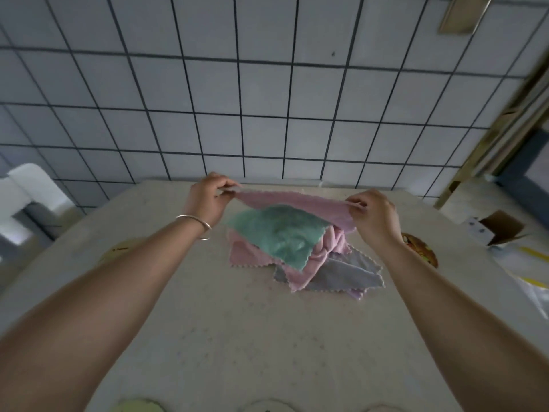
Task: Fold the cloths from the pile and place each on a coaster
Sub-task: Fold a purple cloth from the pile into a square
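Note:
A pink cloth [300, 202] is stretched in the air above the pile. My left hand [209, 196] pinches its left corner and my right hand [375, 214] pinches its right corner. Below it the pile [297, 254] lies on the table [237, 337], with a teal cloth [279, 236] on top of pink and grey cloths. Round coasters lie around the table: one at the left [118, 251], one at the right [423, 249] partly behind my right forearm, and three at the near edge [139, 405] [266, 405] [380, 408], cut off by the frame.
A tiled wall [267, 99] stands directly behind the table's far edge. An open cardboard box [496, 230] and yellow-and-white items sit on a surface at the right. A white object [26, 188] stands at the left.

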